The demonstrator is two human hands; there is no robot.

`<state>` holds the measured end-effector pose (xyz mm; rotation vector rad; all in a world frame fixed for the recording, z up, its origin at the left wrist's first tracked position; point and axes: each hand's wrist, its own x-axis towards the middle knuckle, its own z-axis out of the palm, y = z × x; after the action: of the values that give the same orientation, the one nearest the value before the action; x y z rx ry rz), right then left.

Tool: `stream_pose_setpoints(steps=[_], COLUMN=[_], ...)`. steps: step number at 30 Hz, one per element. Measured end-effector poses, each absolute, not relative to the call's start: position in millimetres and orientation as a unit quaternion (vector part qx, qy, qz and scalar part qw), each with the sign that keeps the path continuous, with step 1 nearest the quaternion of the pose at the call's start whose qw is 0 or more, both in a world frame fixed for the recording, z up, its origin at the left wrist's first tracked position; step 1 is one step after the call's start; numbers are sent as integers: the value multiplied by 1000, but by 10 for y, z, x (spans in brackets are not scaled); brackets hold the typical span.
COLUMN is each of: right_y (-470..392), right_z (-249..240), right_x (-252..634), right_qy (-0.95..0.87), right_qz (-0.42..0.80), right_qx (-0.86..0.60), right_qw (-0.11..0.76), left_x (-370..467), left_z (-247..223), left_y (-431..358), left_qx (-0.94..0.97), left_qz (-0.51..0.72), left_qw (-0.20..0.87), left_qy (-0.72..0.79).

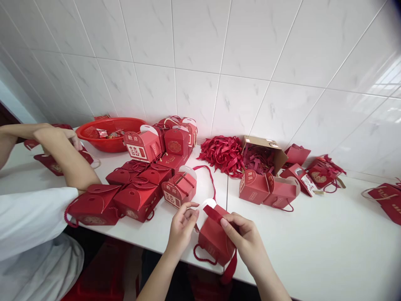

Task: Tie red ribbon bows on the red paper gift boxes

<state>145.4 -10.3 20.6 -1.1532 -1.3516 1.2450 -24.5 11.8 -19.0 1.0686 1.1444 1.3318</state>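
A small red gift box [216, 240] stands at the table's front edge, its white inner flap raised at the far end and a twisted red cord handle at its side. Across its top runs a dark red ribbon [213, 214], one tail hanging over the front edge. My right hand [242, 234] pinches this ribbon between thumb and fingers. Beside the flap, my left hand [183, 225] has its fingers curled close to the thumb; what lies between them is hidden. A thin red ribbon strand curves over the table behind the box.
Finished-looking red boxes [138, 192] cluster at left, near a red basket [109, 146] of wrapped sweets. Behind are a ribbon heap [222, 154] and cardboard carton [266, 142]. More boxes [267, 190] stand right. A co-worker's arm [67, 161] reaches over the left side.
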Motion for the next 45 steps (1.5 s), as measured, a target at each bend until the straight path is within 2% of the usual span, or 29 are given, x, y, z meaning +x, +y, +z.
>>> stream_pose_setpoints(steps=[17,35,45], right_y=[-80,-40,0], right_z=[99,-15,10], right_x=[1419,1409,1413], right_qy=[-529,-508,-509], right_qz=[511,441,427], right_qx=[-485,-578,-591], right_qw=[474,462,457], left_x=[-252,-238,-236], left_z=[-274,-300,-326], left_y=[113,127,113], left_qx=[439,443,479], left_qz=[560,570,574], left_qw=[517,520,479], left_qy=[476,456,460])
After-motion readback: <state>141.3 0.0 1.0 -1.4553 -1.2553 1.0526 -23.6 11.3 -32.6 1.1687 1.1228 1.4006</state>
